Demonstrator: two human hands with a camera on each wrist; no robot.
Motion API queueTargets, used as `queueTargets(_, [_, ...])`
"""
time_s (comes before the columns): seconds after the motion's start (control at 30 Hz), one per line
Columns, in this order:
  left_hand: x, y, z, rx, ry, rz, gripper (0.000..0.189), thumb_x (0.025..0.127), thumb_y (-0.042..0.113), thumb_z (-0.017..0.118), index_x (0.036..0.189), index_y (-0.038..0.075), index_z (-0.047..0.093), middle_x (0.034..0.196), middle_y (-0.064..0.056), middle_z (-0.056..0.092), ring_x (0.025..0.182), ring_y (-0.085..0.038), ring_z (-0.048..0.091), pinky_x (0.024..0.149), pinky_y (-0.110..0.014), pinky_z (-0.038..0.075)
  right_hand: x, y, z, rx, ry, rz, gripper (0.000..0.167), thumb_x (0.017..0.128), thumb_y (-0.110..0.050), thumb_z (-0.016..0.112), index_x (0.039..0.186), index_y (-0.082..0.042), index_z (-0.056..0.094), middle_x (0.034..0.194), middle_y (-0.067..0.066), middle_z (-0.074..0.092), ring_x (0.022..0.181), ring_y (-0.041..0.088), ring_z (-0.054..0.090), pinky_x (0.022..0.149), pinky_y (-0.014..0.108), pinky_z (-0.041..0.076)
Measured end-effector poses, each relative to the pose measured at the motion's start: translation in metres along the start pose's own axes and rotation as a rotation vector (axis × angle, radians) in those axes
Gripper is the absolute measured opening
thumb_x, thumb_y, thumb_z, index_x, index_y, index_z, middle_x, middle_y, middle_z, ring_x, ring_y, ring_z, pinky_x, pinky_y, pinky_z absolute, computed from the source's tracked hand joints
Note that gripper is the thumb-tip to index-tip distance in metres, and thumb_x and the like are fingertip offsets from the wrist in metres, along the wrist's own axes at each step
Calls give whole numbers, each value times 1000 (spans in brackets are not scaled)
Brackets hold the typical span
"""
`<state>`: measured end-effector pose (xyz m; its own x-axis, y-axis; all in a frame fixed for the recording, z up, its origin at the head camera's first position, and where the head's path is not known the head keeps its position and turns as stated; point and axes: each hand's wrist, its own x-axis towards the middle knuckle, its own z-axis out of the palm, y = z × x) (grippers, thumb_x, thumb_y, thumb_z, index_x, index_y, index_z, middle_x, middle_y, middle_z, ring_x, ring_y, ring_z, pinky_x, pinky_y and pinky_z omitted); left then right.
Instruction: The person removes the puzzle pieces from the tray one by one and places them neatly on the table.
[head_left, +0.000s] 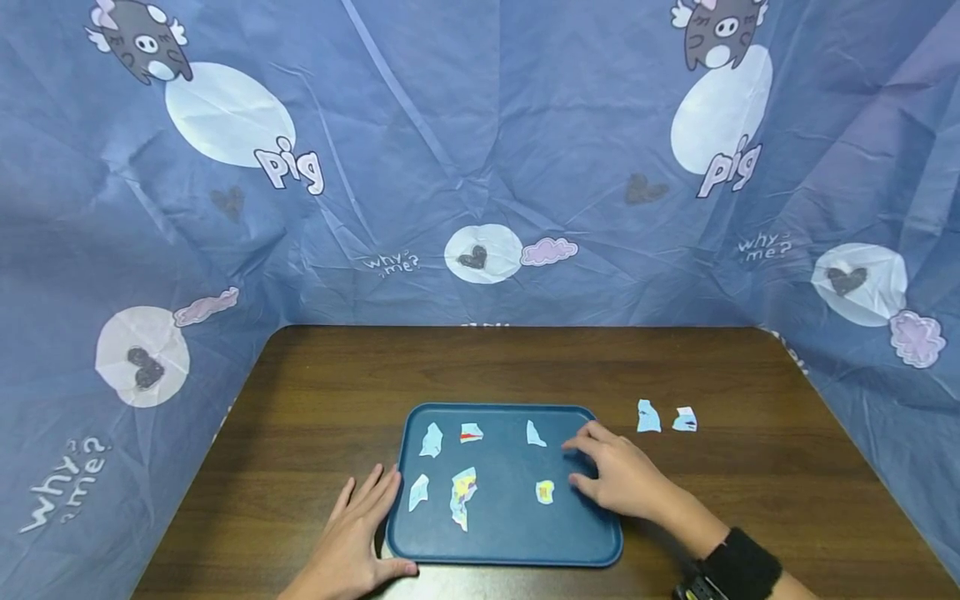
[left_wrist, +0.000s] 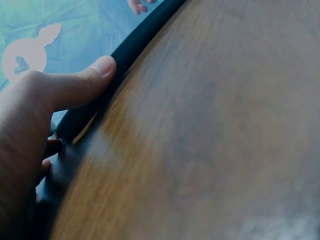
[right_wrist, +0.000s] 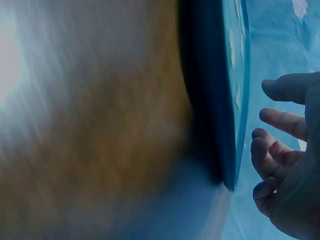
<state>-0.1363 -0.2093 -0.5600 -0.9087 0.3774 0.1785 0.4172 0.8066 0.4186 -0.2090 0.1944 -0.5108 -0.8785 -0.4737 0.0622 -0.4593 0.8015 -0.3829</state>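
Note:
A dark blue tray (head_left: 510, 546) lies on the table and carries several torn paper pieces. On its left side are a pale blue piece (head_left: 431, 440), a red-striped piece (head_left: 471, 432), a smaller pale piece (head_left: 418, 492) and a larger yellow-patterned piece (head_left: 463, 498). Toward the right lie a narrow pale piece (head_left: 535, 433) and a yellow piece (head_left: 544, 492). My left hand (head_left: 356, 533) rests against the tray's left edge, fingers extended; its thumb (left_wrist: 95, 75) touches the front rim. Over the tray's right side, my right hand (head_left: 626, 473) holds nothing, its fingers loosely bent and apart.
Two more paper pieces, one pale blue (head_left: 648, 417) and one with a dark mark (head_left: 685, 419), lie on the brown wooden table (head_left: 337, 375) right of the tray. A blue printed cloth (head_left: 480, 150) hangs behind and beside the table. A black band (head_left: 742, 562) wraps the right wrist.

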Motion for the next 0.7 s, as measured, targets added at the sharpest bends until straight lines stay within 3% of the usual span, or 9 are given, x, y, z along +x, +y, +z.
queueTargets(0.3, [1,1,-1,1,-43,-29,124,61,72,81,153,0,40,160,-11,36,151,-29,23,119,-58,11,-3,-14,15,-56,-84,-55,36,88,-37,77,117,-17,74,107,-8,53,89,7,51,76,34,46])
queueTargets(0.7, [1,-1,0,3,-26,-18,124,61,72,81,152,0,41,159,-12,37,151,-30,25,118,-58,12,-1,-20,26,-93,-30,-113,38,83,-43,80,112,-19,75,106,-8,53,90,7,52,72,30,44])
